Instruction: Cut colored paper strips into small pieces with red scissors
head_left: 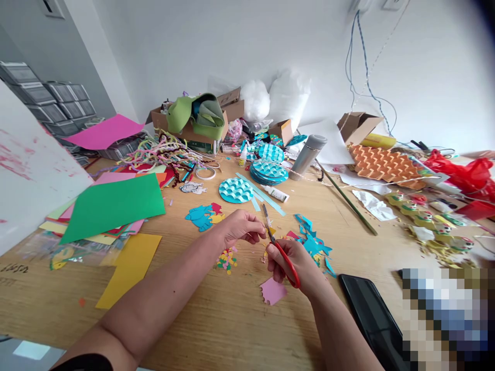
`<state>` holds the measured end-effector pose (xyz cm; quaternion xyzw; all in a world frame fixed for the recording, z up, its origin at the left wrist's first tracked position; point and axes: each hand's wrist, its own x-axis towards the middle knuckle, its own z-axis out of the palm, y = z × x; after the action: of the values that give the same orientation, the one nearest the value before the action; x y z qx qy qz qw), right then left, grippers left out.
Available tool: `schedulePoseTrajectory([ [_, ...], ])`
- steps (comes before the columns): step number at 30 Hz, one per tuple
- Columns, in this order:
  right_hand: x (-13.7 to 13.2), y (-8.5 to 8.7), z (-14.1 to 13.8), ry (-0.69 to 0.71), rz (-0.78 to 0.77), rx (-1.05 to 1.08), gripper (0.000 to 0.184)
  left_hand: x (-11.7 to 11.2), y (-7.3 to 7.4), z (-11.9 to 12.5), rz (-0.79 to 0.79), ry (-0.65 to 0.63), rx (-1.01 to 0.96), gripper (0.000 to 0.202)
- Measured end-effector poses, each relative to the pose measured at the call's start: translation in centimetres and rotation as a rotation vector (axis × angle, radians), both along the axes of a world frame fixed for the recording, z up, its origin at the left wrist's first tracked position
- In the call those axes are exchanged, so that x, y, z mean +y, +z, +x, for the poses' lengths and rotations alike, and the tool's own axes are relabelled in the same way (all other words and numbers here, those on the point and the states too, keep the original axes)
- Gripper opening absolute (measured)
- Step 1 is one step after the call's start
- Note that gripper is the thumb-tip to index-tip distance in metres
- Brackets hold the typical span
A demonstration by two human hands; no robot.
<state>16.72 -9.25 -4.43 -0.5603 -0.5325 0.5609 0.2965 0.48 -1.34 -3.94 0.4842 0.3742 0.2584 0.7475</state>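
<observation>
From the head camera, both forearms reach in from the counter's [216, 330] near edge and meet over its middle. The left hand [240, 228] is curled, palm down, fingertips pinched together on a tiny paper scrap [271, 231] that is too small to make out clearly. The right hand [291, 264] is clamped around the red handles of the scissors [279, 251], thumb through one loop, wrist bent inward. The blades point away towards the far edge, their tips just beside the left fingertips.

A pink scalloped piece [273, 291] lies on the counter under the right hand. Coloured paper bits [227, 260] are scattered below the left hand. A blue cut-out [200, 217] sits just beyond it.
</observation>
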Motion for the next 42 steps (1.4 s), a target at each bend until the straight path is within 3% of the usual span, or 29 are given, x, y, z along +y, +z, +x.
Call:
schedulePoseTrajectory([
  [42,0.21,0.13,-0.06,-0.014,0.012,0.014,0.045,-0.03,0.08,0.0,0.01,0.005,0.027,0.014],
])
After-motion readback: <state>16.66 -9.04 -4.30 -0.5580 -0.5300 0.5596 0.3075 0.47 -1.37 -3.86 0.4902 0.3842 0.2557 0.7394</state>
